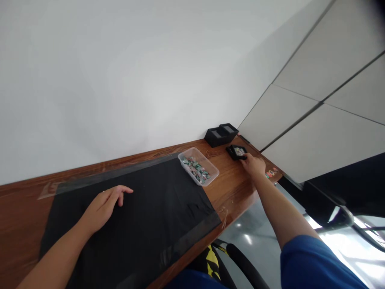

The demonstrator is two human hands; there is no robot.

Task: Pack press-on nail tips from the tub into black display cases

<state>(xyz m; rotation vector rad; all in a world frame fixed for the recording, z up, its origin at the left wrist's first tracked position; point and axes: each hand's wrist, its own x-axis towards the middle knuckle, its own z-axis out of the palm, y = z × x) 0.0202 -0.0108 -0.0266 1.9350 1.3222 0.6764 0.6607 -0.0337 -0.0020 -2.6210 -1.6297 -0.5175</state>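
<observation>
My left hand [104, 206] lies flat on a black mat [144, 224] taped to a wooden desk [231, 188], fingers stretched out, holding nothing. My right hand [254, 163] reaches far right and rests its fingers on a small black tray [236, 152] holding small pieces. Whether the fingers grip the tray or only touch it is unclear. A clear plastic container [198, 165] of several small green and white pieces sits at the mat's far right corner, between my two hands.
Two open black boxes [221, 134] stand at the desk's far corner against the white wall. Colourful stickers [271, 173] mark the desk's right edge. A black chair armrest [243, 265] shows below the desk, with a dark desk frame at the right.
</observation>
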